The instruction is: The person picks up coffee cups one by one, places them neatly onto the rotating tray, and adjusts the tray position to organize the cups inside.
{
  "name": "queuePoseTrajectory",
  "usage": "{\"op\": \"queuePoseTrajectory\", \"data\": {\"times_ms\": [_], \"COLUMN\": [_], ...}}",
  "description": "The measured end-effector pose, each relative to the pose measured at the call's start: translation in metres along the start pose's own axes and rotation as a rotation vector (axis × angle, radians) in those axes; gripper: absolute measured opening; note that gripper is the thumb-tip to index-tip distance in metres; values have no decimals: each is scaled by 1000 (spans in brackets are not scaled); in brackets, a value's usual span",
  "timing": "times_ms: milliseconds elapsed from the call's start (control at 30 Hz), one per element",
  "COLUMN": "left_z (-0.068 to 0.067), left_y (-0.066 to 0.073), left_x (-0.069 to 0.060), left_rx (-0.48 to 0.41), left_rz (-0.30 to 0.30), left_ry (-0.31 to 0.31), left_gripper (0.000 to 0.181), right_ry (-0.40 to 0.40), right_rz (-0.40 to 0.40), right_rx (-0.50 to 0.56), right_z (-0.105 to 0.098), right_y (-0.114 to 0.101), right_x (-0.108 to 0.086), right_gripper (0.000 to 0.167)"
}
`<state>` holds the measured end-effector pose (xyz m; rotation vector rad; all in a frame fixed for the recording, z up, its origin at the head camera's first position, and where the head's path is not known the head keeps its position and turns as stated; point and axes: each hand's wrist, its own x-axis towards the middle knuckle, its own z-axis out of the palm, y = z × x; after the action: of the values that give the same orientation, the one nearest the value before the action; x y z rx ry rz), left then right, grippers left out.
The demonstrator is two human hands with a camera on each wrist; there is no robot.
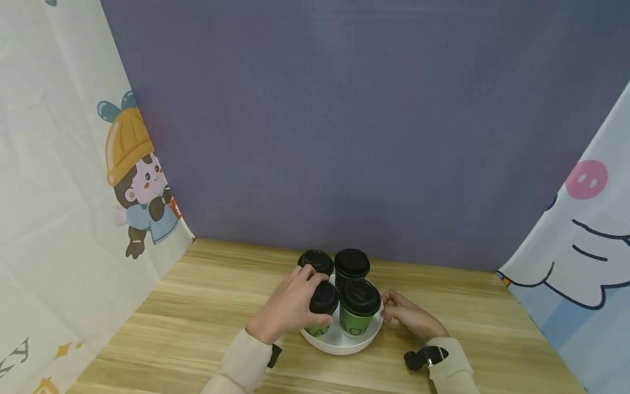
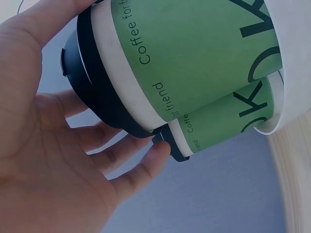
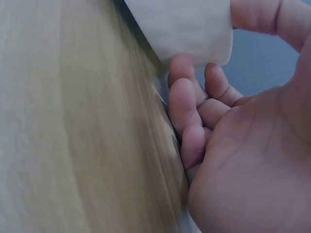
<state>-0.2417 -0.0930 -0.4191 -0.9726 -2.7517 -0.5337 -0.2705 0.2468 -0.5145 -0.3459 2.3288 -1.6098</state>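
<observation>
Several green paper coffee cups with black lids stand in a round white dish (image 1: 339,348) on the table. My left hand (image 1: 291,304) reaches over the front-left coffee cup (image 1: 324,299), thumb and fingers curved around its lid. In the left wrist view, that cup (image 2: 194,53) shows its printed side, with a second cup (image 2: 218,124) behind it. At the dish's right side, my right hand (image 1: 412,316) holds the rim. The right wrist view shows the dish wall (image 3: 189,29) between the thumb and curled fingers (image 3: 183,99).
Beside the gripped cup stand the front-right cup (image 1: 356,324), the back-right cup (image 1: 351,264) and the back-left cup (image 1: 316,260). Under the dish lies a wood-grain table (image 1: 206,328). A dark grey-blue backdrop (image 1: 320,137) rises behind, with printed cloths (image 1: 59,164) at the sides.
</observation>
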Motion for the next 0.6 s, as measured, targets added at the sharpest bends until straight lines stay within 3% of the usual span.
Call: {"op": "queuePoseTrajectory", "data": {"times_ms": [600], "left_z": [-3], "left_y": [-5], "left_x": [-5], "left_rx": [-53], "left_rz": [18], "left_ry": [18], "left_gripper": [75], "right_ry": [-27], "right_rz": [-10], "right_rx": [-30], "right_z": [2], "right_y": [7], "right_x": [-1], "right_gripper": [33]}}
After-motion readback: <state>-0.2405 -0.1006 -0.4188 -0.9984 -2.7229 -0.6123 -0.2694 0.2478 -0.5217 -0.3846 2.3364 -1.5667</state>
